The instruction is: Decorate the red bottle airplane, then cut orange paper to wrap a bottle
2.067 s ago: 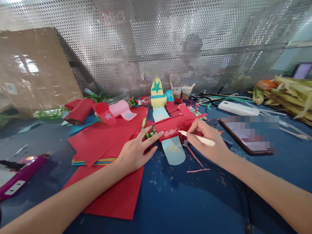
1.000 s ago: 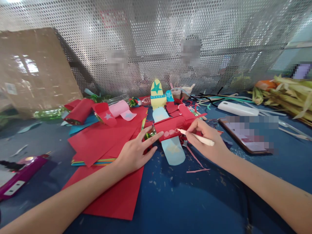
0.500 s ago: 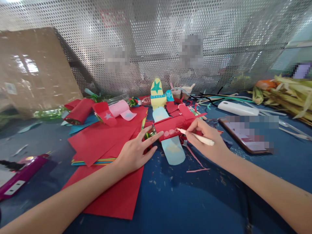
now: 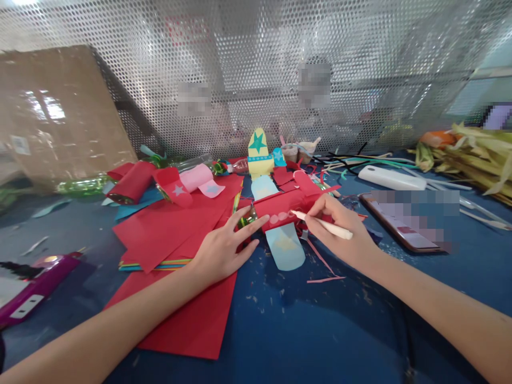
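A toy airplane (image 4: 276, 205) made from a bottle lies in the middle, its body wrapped in red paper. Pale blue paper wings (image 4: 285, 248) stick out on both sides, and a row of pink ovals runs along the red body. My left hand (image 4: 226, 248) has its fingers spread around the bottle's left end, one fingertip pressing on the red paper. Pinched in my right hand (image 4: 340, 224) is a cream-coloured marker pen (image 4: 334, 229); its tip touches the red paper at the right end of the row.
Red paper sheets (image 4: 188, 325) lie under my left forearm. A phone (image 4: 404, 226) and a white glue gun-like handle (image 4: 392, 177) are at right. Paper-wrapped rolls (image 4: 134, 183) stand left, near a purple power strip (image 4: 36, 288). Perforated metal mesh (image 4: 248, 69) closes the back.
The pen tip has shifted slightly left, making small movements over the rightmost oval. My left hand and the airplane stay in place.
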`<state>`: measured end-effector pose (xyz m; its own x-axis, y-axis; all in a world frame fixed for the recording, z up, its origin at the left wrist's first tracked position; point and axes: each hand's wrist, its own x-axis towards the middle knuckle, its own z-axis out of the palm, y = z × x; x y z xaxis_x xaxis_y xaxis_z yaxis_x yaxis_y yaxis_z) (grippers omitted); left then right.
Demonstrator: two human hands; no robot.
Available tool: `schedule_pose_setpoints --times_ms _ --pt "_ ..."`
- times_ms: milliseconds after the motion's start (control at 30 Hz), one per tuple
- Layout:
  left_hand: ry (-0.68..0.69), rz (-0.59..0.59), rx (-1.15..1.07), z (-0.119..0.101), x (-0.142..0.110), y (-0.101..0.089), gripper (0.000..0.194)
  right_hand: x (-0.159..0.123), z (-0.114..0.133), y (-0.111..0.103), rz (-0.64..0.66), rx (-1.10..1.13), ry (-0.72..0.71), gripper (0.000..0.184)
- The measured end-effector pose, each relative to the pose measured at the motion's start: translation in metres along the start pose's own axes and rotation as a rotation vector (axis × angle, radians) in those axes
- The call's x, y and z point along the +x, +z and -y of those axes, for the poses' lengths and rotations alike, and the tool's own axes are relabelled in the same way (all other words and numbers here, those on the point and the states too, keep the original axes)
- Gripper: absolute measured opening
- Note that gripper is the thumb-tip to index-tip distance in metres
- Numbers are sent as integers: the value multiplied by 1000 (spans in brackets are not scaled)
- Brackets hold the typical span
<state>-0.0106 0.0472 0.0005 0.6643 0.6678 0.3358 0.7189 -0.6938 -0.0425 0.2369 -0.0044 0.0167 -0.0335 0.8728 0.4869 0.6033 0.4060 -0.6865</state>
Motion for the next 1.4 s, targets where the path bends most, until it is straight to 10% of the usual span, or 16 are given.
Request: schedule_pose_setpoints --times_ms 1400 --pt "-5 -1 15 1 0 2 46 1 0 1 22 -1 -42 14"
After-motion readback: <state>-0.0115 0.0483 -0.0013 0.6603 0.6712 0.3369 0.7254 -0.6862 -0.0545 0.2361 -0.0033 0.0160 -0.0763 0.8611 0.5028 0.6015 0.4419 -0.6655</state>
